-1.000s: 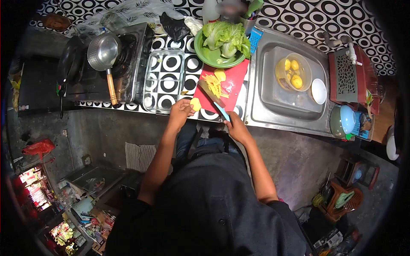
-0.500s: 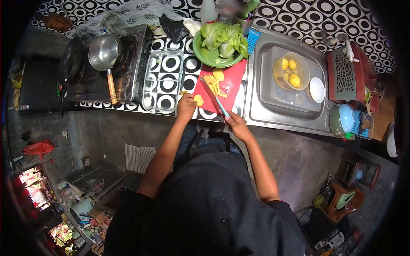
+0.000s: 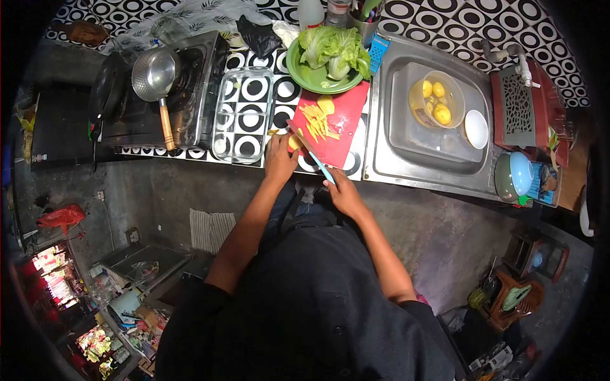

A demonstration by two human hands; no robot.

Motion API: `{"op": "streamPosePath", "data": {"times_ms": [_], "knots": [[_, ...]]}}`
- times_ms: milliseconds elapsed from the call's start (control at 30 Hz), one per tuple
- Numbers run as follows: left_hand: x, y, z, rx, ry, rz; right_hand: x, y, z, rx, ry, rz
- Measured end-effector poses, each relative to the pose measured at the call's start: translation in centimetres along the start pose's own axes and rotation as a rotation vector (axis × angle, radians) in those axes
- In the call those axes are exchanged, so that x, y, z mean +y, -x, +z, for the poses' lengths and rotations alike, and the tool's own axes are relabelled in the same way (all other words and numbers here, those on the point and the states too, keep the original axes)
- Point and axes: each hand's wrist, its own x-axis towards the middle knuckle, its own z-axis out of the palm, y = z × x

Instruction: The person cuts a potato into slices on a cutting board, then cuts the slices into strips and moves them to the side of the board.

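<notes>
My right hand (image 3: 344,193) is wrapped round the light blue handle of a knife (image 3: 321,165). Its blade slants up and left over the near left edge of a red cutting board (image 3: 343,130). Beside the blade, my left hand (image 3: 279,159) presses its fingers on a yellow potato piece (image 3: 293,142), partly hidden by the fingers and blade. Thin yellow potato sticks (image 3: 316,120) lie heaped on the board, with a larger potato piece (image 3: 325,104) behind them.
A green plate (image 3: 293,66) with leafy lettuce (image 3: 343,54) stands behind the board. Left are a glass dish (image 3: 270,120) and a stove with a saucepan (image 3: 154,75). Right, the sink (image 3: 381,152) holds a tub of peeled potatoes (image 3: 438,105) and a white bowl (image 3: 476,129).
The knife has moved left and down, from over the potato sticks to the piece at my left hand. My left hand has shifted slightly right, its fingers now further over that piece.
</notes>
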Motion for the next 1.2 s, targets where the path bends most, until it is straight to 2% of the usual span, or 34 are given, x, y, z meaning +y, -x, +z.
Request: {"op": "streamPosePath", "data": {"times_ms": [67, 200, 300, 333, 533, 700, 733, 833, 867, 1000, 1100, 1200], "knots": [[0.1, 0.1, -0.1, 0.000, 0.037, 0.028, -0.2, 0.1, -0.3, -0.001, 0.008, -0.010], [3.8, -0.7, -2.4, 0.170, 0.055, 0.173, -1.0, 0.5, -2.0, 0.051, 0.138, -0.096], [6.0, -1.7, -4.1, 0.060, 0.103, 0.407, -2.4, 0.8, -4.5, -0.009, 0.336, -0.059], [6.3, -2.0, -4.4, -0.034, 0.092, 0.414, -2.3, 0.9, -5.0, 0.028, 0.406, -0.122], [4.9, -3.9, -3.4, -0.201, 0.024, 0.565, -2.5, 1.0, -7.5, 0.041, 0.590, -0.213], [4.9, -5.3, -3.0, -0.283, 0.008, 0.604, -2.9, 1.0, -7.7, 0.061, 0.640, -0.229], [5.0, -5.6, -3.1, -0.368, 0.012, 0.548, -2.7, 1.0, -7.8, 0.064, 0.644, -0.238], [4.7, -6.4, -2.7, -0.314, -0.012, 0.624, -3.0, 0.9, -7.8, 0.058, 0.643, -0.221], [4.4, -6.6, -2.7, -0.374, -0.039, 0.606, -3.2, 0.9, -7.8, 0.052, 0.639, -0.206], [4.1, -7.4, -3.3, -0.154, -0.012, 0.551, -3.3, 0.9, -7.8, 0.063, 0.600, -0.161], [3.6, -6.9, -4.2, -0.042, 0.072, 0.369, -2.7, 1.0, -7.9, 0.090, 0.512, -0.129], [1.8, -4.7, -3.7, -0.033, 0.103, 0.287, -2.7, 1.1, -8.1, 0.114, 0.365, -0.043]]}}
